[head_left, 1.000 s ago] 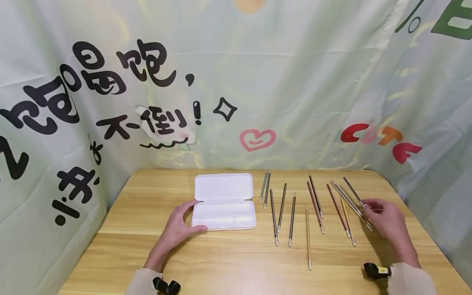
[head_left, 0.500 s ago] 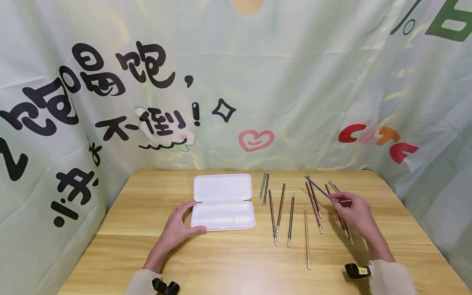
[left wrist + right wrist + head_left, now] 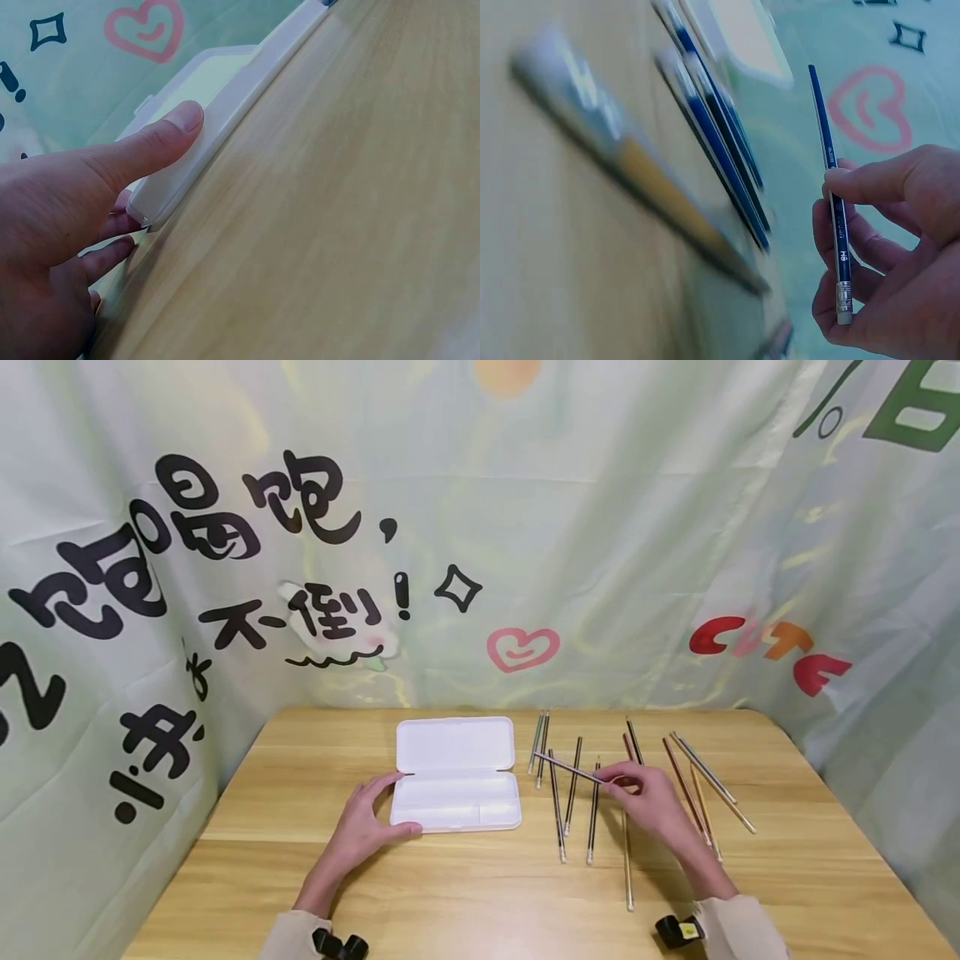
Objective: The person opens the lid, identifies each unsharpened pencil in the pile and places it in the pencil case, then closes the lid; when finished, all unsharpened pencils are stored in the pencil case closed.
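Observation:
A white plastic pencil case point(image 3: 455, 745) lies with its lid raised at the back, and no pencils show in its tray. My left hand point(image 3: 360, 817) holds its left end, thumb on the front edge and fingers round the side, as the left wrist view point(image 3: 82, 187) also shows. Over the table, my right hand point(image 3: 652, 797) pinches a dark blue pencil point(image 3: 825, 135) with a white eraser between thumb and fingers. Its far end points left, towards the case. Below it lie several dark pencils point(image 3: 556, 802) and a yellow pencil point(image 3: 628, 868), partly covered by the hand.
Farther right lie a red pencil point(image 3: 682, 781), a yellow pencil point(image 3: 705, 806) and silvery pencils point(image 3: 708, 772). A printed cloth point(image 3: 600, 568) hangs behind the wooden table point(image 3: 487, 902).
My right hand has lifted the dark pencil from the right-hand group and carried it left, over the middle pencils. The left hand stays on the pencil case.

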`<state>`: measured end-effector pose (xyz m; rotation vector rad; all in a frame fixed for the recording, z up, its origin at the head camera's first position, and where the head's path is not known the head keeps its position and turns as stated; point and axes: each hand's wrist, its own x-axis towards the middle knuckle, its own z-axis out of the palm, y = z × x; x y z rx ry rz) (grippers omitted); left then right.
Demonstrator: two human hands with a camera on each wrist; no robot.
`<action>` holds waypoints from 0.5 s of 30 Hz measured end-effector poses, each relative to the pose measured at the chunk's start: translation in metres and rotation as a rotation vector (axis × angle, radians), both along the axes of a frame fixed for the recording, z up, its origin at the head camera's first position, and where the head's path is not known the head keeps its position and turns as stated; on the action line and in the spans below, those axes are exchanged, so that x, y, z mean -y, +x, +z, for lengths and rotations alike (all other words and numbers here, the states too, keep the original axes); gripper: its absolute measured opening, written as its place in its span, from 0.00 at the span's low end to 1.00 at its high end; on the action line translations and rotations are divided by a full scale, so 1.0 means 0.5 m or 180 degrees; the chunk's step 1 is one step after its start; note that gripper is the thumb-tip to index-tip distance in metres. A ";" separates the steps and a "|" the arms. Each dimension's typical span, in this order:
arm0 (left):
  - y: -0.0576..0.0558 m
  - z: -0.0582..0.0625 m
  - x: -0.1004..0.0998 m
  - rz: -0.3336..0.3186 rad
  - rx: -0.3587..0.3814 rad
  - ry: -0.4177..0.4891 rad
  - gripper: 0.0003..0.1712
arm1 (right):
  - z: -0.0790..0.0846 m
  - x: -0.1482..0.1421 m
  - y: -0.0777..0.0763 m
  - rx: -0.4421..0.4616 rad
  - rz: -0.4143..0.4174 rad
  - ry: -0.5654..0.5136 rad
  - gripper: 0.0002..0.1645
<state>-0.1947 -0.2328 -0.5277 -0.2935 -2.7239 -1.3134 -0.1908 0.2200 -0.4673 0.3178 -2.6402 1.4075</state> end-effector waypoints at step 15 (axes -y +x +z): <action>0.006 0.006 -0.005 0.0037 0.0102 0.0000 0.55 | 0.001 0.177 -0.030 -0.0169 0.0758 -0.0153 0.12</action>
